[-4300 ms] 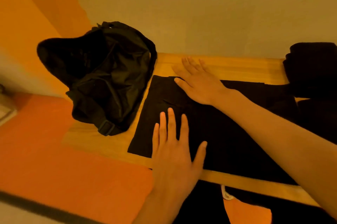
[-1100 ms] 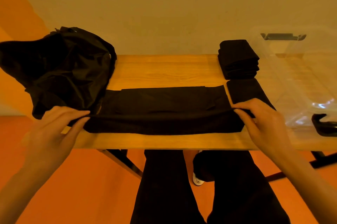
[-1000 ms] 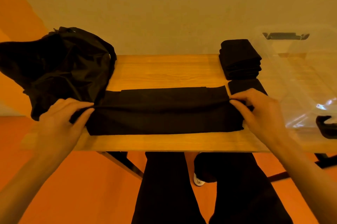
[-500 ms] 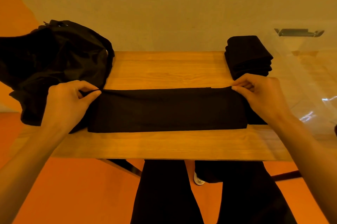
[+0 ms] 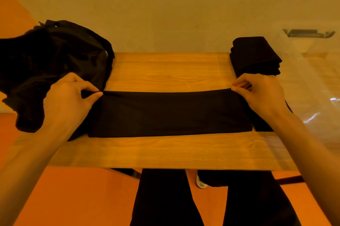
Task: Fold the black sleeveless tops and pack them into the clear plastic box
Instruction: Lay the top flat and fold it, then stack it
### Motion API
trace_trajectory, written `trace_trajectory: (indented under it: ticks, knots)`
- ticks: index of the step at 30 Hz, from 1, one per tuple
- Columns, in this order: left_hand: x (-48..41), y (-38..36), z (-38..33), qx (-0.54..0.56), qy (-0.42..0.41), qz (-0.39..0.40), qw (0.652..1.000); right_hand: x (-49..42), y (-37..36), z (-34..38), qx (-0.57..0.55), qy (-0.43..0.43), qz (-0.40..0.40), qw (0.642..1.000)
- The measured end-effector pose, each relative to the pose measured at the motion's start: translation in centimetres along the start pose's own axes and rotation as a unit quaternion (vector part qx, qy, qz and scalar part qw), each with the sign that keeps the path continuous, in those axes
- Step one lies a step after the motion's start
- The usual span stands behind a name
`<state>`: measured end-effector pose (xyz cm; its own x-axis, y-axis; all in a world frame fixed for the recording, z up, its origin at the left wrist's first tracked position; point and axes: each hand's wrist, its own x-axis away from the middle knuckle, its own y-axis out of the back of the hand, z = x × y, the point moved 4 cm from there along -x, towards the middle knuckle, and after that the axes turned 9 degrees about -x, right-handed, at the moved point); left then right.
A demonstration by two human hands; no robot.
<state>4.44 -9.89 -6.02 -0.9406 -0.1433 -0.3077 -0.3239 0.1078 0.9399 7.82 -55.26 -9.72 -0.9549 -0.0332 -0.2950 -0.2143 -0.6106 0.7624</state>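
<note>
A black sleeveless top (image 5: 169, 113) lies folded into a long band across the wooden table (image 5: 165, 150). My left hand (image 5: 68, 100) pinches its far left corner between thumb and fingers. My right hand (image 5: 261, 95) pinches its far right corner. A stack of folded black tops (image 5: 254, 54) sits at the back right, just beyond my right hand. The clear plastic box (image 5: 316, 86) stands at the table's right end, with a dark latch on its far wall.
A black bag (image 5: 55, 64) slumps on the table's left end, touching the top's left side. More black cloth (image 5: 265, 124) shows under my right wrist. A pale wall rises right behind the table. My dark trouser legs and the orange floor show below the front edge.
Both hands carried the near fold of the top away from me and laid it over the far part, narrowing the band. They now hold its far corners.
</note>
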Motion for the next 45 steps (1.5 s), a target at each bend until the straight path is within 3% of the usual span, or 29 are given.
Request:
trace_trajectory:
  ticks: [15, 18, 20, 22, 25, 33, 40, 45]
  knots:
    - [0.1, -2.2, -1.2, -0.1, -0.033, -0.059, 0.993, 0.2, -1.0, 0.8, 0.128, 0.017, -0.005, 0.992]
    - [2.4, -2.8, -6.0, -0.082, -0.103, -0.052, 0.99, 1.9, -2.2, 5.0, 0.113, 0.049, -0.034, 0.992]
    - [4.6, -4.7, -10.4, -0.071, -0.179, 0.006, 0.981, 3.0, -5.6, 8.4, 0.1, 0.094, 0.03, 0.99]
    - [6.0, -6.9, -12.7, -0.081, -0.194, 0.076, 0.975, 3.8, -9.6, 10.4, 0.128, 0.119, 0.133, 0.976]
    - [6.2, -9.0, -11.2, -0.113, -0.139, 0.144, 0.973, 4.2, -11.9, 9.2, 0.18, 0.076, 0.204, 0.959]
    - [5.7, -8.5, -3.9, -0.124, -0.067, 0.161, 0.977, 4.6, -8.7, 3.7, 0.216, -0.02, 0.173, 0.961]
    - [5.0, -9.0, -3.7, -0.127, -0.089, 0.158, 0.975, 5.2, -7.9, 3.0, 0.221, -0.061, 0.163, 0.96]
    - [3.3, -9.7, -4.1, -0.15, -0.154, 0.174, 0.961, 8.1, -7.2, 4.0, 0.202, -0.099, 0.155, 0.962]
